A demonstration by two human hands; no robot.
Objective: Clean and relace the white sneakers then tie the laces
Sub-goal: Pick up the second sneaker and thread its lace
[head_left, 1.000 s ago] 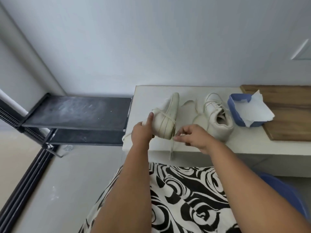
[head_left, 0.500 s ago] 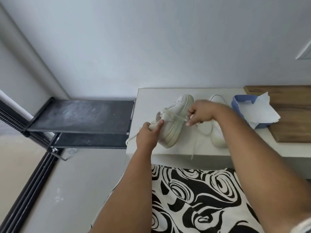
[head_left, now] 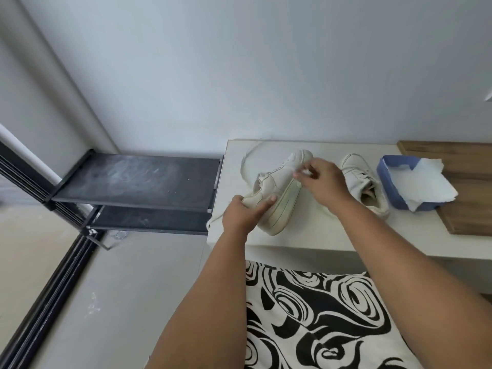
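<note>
One white sneaker (head_left: 279, 193) lies tilted on its side on the white counter (head_left: 332, 235), sole toward the right. My left hand (head_left: 243, 213) grips its heel end, thumb along the side. My right hand (head_left: 320, 181) is over the sole's upper edge, fingers curled and pinching a white lace end. A loose lace (head_left: 246, 162) loops on the counter behind the shoe, and another strand hangs off the counter's left corner. The second white sneaker (head_left: 364, 187) stands upright to the right, partly hidden by my right forearm.
A blue tray (head_left: 391, 179) holding white paper towel (head_left: 426, 185) sits on a wooden board (head_left: 466, 187) at the right. A black two-tier rack (head_left: 138, 179) stands left of the counter. A black-and-white patterned cloth (head_left: 314, 315) covers my lap below.
My right hand went from the shoe's near end up to its toe side, drawing the lace along. The shoe has turned and shifted farther onto the counter; my left hand stays on the heel.
</note>
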